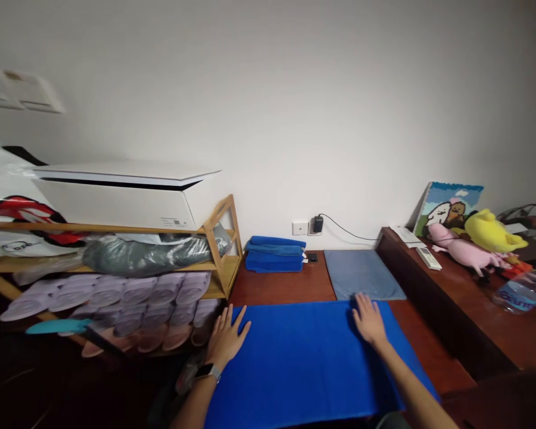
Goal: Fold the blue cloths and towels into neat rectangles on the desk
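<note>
A large blue cloth [301, 363] lies spread over the reddish-brown table [290, 289]. My left hand [227, 336] rests at the cloth's left edge with its fingers spread, holding nothing; a watch [208, 372] is on that wrist. Near the far right corner of the cloth, my right hand [368, 319] lies flat with fingers apart and nothing in it. Just beyond it is a flat grey-blue cloth [361, 274]. Several folded blue cloths [274, 255] are stacked at the back left of the table, by the wall.
On the left, a wooden rack [226, 268] holds a white box [120, 199] and several pairs of slippers [111, 292]. At right, a raised surface [486, 316] bears a remote [428, 258], plush toys [467, 247] and a bottle [524, 292]. A black plug [317, 224] sits in the wall socket.
</note>
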Demonstrator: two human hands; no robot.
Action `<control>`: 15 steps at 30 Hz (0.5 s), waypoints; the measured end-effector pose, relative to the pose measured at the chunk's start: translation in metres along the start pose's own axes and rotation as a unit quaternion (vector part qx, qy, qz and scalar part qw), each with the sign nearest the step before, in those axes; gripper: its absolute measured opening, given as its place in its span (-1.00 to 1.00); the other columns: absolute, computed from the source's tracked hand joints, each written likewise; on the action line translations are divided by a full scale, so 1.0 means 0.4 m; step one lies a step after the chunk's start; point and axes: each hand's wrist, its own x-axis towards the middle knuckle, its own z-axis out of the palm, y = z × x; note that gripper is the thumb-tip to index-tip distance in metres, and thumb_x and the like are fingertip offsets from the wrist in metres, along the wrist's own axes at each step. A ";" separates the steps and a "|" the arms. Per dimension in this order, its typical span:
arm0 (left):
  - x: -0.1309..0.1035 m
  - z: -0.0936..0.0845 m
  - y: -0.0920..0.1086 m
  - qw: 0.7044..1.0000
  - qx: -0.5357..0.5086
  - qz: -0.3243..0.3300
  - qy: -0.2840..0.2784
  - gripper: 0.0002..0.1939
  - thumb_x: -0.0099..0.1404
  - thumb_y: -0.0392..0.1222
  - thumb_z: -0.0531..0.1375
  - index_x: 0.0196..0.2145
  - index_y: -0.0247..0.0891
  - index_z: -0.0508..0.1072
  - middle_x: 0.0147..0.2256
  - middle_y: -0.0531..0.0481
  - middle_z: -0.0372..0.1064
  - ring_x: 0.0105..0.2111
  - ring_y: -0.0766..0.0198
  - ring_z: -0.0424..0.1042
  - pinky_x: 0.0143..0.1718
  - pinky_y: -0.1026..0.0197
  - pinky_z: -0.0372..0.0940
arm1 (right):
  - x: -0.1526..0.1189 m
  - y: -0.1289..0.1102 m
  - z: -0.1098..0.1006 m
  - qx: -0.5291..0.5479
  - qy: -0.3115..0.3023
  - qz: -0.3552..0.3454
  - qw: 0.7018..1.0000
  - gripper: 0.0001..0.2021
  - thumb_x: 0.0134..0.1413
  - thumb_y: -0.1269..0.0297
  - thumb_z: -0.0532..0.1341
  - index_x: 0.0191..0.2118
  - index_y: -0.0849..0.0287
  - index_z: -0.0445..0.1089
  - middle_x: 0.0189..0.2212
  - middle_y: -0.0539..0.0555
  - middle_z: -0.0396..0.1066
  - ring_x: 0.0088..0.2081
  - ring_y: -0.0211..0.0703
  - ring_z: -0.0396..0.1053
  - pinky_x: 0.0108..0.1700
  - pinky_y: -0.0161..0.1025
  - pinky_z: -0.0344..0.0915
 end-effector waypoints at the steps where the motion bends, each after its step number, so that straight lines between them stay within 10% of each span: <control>1: -0.002 0.001 0.001 1.000 0.002 -0.002 -0.002 -0.28 0.52 0.27 0.01 0.49 -0.07 0.29 0.53 -0.22 0.13 0.53 -0.26 0.09 0.49 -0.31 0.08 | -0.004 -0.086 0.010 0.025 0.004 -0.057 0.998 -0.32 0.53 0.02 -0.13 0.59 0.21 0.07 0.60 0.16 -0.03 0.62 0.13 -0.17 0.61 0.20 -0.25; 5: -0.011 -0.003 0.007 1.000 0.004 -0.012 -0.013 -0.26 0.52 0.29 0.02 0.51 -0.05 0.24 0.54 -0.21 0.11 0.53 -0.26 0.08 0.49 -0.29 0.07 | -0.024 -0.402 0.071 0.105 -0.051 -0.202 0.972 -0.29 0.56 -0.10 -0.15 0.62 0.12 -0.03 0.61 0.10 -0.10 0.61 0.09 -0.14 0.61 0.17 -0.21; 8: -0.015 -0.007 0.007 1.000 -0.006 -0.012 -0.011 -0.25 0.52 0.31 0.00 0.51 -0.05 0.24 0.54 -0.22 0.13 0.54 -0.26 0.07 0.49 -0.30 0.06 | -0.028 -0.480 0.101 0.123 -0.088 -0.210 0.966 -0.28 0.56 -0.11 -0.14 0.63 0.11 -0.07 0.61 0.12 -0.12 0.61 0.11 -0.14 0.60 0.20 -0.18; 11: -0.015 -0.007 0.003 1.000 -0.009 -0.008 -0.008 -0.25 0.53 0.30 -0.02 0.51 -0.07 0.26 0.54 -0.24 0.12 0.54 -0.25 0.05 0.49 -0.28 0.09 | -0.020 -0.384 0.097 0.113 -0.087 -0.175 0.974 -0.28 0.56 -0.11 -0.15 0.63 0.14 -0.05 0.60 0.15 -0.10 0.61 0.12 -0.15 0.59 0.21 -0.18; 15: -0.008 -0.003 -0.002 1.000 -0.008 -0.010 -0.010 -0.26 0.53 0.29 -0.02 0.50 -0.06 0.27 0.54 -0.25 0.11 0.54 -0.25 0.06 0.46 -0.27 0.14 | -0.008 -0.109 0.065 0.058 -0.078 -0.082 0.992 -0.30 0.55 -0.06 -0.18 0.62 0.12 -0.03 0.60 0.10 -0.08 0.62 0.06 -0.17 0.60 0.16 -0.20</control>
